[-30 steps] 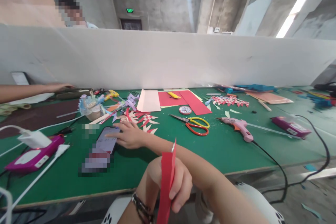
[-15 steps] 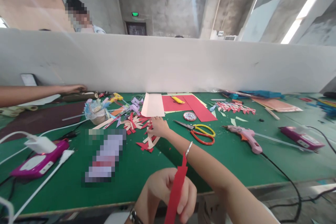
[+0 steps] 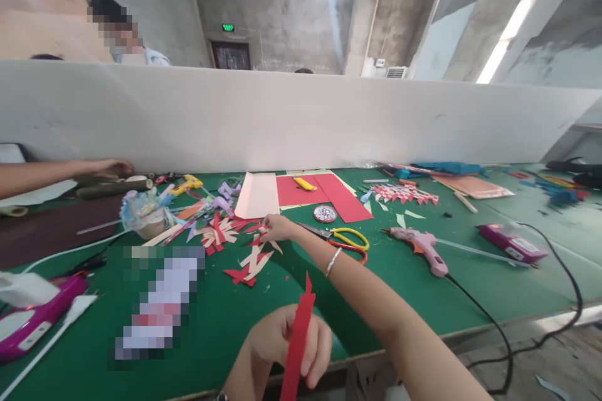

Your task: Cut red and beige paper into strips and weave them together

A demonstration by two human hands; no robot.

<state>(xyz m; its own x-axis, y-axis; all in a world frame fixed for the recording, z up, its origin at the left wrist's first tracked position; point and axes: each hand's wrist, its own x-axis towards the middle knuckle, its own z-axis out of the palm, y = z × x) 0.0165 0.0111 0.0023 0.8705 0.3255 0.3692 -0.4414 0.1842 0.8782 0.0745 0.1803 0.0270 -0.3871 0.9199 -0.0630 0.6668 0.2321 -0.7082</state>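
Note:
My left hand (image 3: 294, 341) is closed around a long red paper strip (image 3: 298, 338), which stands up with its stepped, narrow tip above my fingers, close to me over the table's front edge. Farther forward, my right hand (image 3: 278, 229) reaches down to the cut paper pieces, its fingers pinched on a paper strip there; the fingertips partly hide it. Red and pale pink paper strips (image 3: 251, 266) lie just below that hand. More loose strips (image 3: 219, 232) form a heap to its left. A folded pale pink sheet (image 3: 258, 194) lies just behind my right hand.
Scissors (image 3: 350, 238) lie right of my right forearm, partly covered by it. Beyond are red sheets (image 3: 343, 197), a yellow cutter (image 3: 305, 183) and a round tin (image 3: 324, 213). A pink glue gun (image 3: 423, 247) trails its cord rightward. Another person's hand (image 3: 110, 167) is at far left.
The view has shifted, so the table things sit farther left. My right hand stays at the strips with its fingers drawn together; my left hand still holds the red strip.

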